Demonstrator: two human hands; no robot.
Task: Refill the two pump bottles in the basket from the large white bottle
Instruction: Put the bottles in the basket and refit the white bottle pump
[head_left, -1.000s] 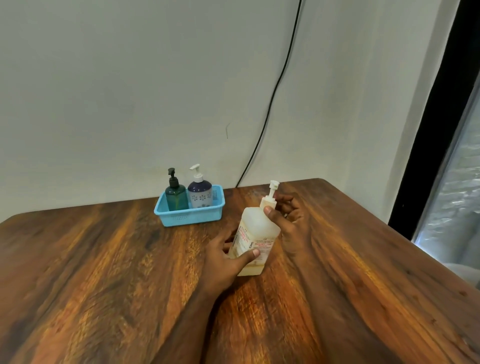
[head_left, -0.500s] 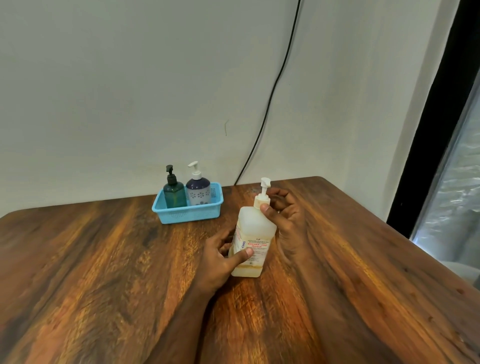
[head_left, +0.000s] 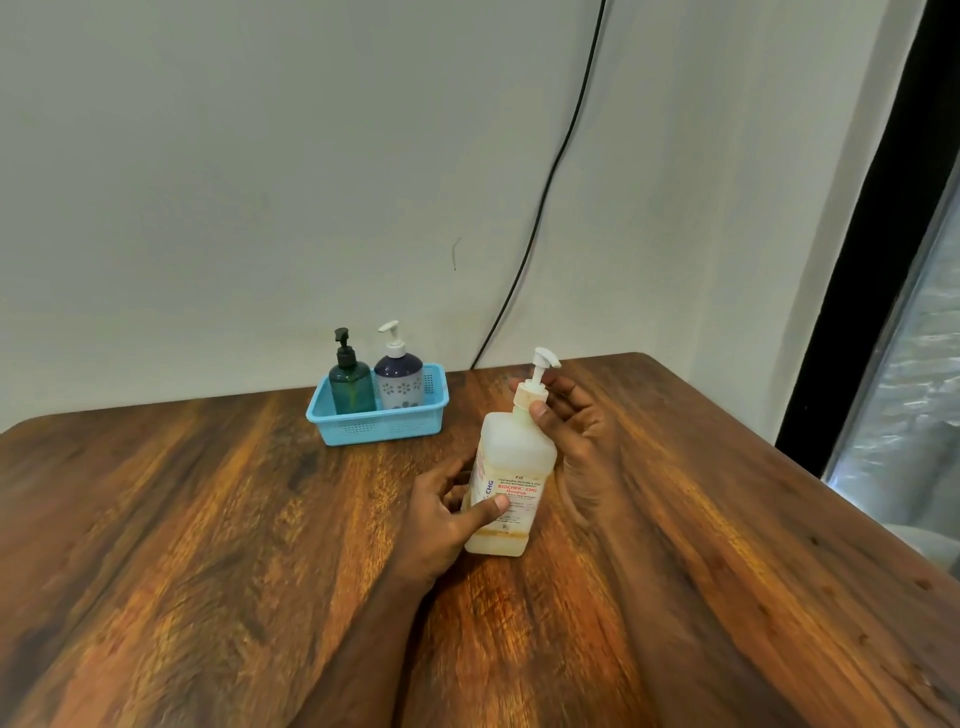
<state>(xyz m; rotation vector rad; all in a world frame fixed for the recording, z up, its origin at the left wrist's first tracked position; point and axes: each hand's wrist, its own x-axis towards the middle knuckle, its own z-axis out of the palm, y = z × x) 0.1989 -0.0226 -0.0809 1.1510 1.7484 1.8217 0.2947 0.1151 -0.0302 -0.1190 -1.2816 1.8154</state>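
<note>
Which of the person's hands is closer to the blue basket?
Left. The left hand grips the large white bottle low, on the side facing the blue basket; the right hand pinches its pump collar on the far side.

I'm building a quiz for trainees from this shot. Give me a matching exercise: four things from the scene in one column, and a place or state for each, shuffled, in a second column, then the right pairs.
Things:
1. dark green pump bottle
2. large white bottle
3. blue basket
4. black cable

Places or states:
A. runs down the wall
B. gripped by the left hand, with the right hand at its pump collar
C. stands on the wooden table by the wall
D. stands in the basket's left side

Pairs: 1-D, 2-B, 3-C, 4-A
</note>
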